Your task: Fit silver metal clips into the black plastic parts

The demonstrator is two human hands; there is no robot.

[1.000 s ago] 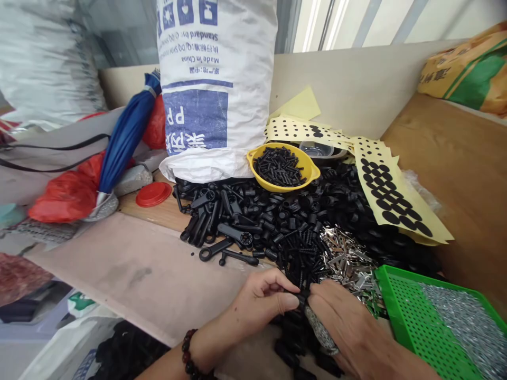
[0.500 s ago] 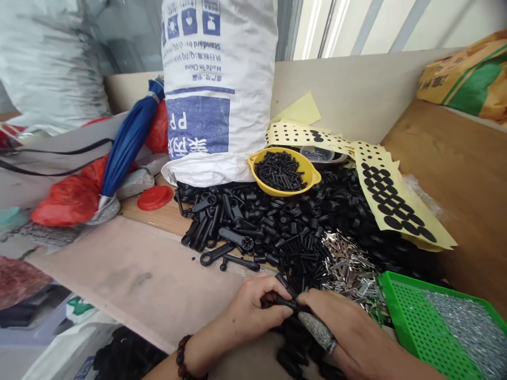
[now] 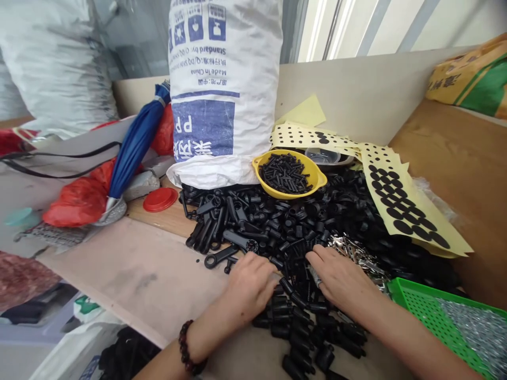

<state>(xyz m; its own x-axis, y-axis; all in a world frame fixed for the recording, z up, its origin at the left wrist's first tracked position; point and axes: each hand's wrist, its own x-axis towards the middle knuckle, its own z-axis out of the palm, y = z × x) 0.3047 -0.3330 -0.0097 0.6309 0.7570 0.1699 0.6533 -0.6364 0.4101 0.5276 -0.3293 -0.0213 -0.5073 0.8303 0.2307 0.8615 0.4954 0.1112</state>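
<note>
My left hand (image 3: 252,285), with a beaded bracelet on the wrist, is over the front of the pile of black plastic parts (image 3: 289,221); its fingers curl down and what they hold, if anything, is hidden. Black cylindrical pieces (image 3: 301,338) lie just in front of and between the hands. My right hand (image 3: 340,274) reaches onto black screw-like parts beside the small silver metal pieces (image 3: 358,256), its fingers bent downward and their tips hidden among the parts. Something grey shows under its fingers.
Behind the pile stands a yellow bowl (image 3: 320,182) of black screws, against a large white sack (image 3: 253,79). Yellow sheets with black dots (image 3: 400,206) lie at the right, above a green tray (image 3: 431,322) of small metal pins. A red lid (image 3: 160,199) and blue umbrella (image 3: 137,137) are left.
My hands have moved apart from the black part they held together. The left has gone up over the pile's edge, the right up toward the screw-like parts. More black cylinders show in front.
</note>
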